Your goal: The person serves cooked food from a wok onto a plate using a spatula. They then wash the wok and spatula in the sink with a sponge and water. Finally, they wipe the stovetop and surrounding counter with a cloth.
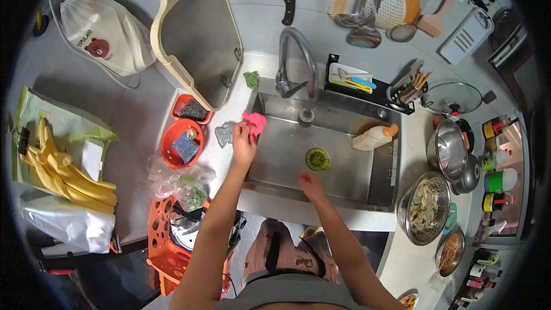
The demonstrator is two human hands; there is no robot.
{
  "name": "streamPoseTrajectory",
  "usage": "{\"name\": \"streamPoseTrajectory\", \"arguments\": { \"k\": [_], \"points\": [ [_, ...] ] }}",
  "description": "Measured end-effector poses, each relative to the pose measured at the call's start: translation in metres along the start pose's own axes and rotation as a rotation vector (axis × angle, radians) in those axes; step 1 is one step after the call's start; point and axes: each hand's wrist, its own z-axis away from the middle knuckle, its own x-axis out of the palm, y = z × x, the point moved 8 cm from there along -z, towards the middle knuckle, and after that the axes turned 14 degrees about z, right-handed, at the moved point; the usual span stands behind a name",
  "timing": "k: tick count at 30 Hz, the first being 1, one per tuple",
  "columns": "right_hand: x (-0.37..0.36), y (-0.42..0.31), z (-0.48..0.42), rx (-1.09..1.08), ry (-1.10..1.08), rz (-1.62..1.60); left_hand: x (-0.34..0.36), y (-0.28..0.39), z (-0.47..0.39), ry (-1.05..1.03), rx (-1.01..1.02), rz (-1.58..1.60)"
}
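Observation:
My left hand grips a pink cloth at the left rim of a stainless-steel sink. Just left of that hand a crumpled clear plastic piece lies on the white counter. Over the near part of the sink hangs my right hand, blurred, its fingers bent; whether it holds anything cannot be made out. A green drain strainer sits beyond it on the sink floor. The faucet arches over the back of the sink. A white bottle with an orange cap lies tilted at the sink's right side.
Left of the sink are a red basket with a blue scouring pad and a cutting board leaning on the wall. To the right stand a metal colander of food and a steel bowl. Utensils hang above; yellow gloves hang far left.

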Motion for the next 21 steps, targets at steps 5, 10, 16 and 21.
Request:
{"name": "streamPoseTrajectory", "arguments": {
  "k": [5, 10, 16, 21],
  "points": [
    [0.011, -0.013, -0.014, -0.013, 0.018, -0.028, -0.003, -0.042, -0.047, 0.006, -0.025, -0.178],
    [0.021, -0.016, -0.013, 0.069, -0.021, -0.061, 0.014, -0.134, -0.042, -0.21, -0.333, -0.754],
    [0.031, 0.009, -0.036, 0.123, 0.043, 0.23, 0.056, -0.147, -0.032, -0.356, -0.229, -0.257],
    [0.072, -0.149, -0.108, -0.476, 0.161, 0.235, 0.033, -0.154, -0.029, -0.209, -0.326, -0.448]
  ]
}}
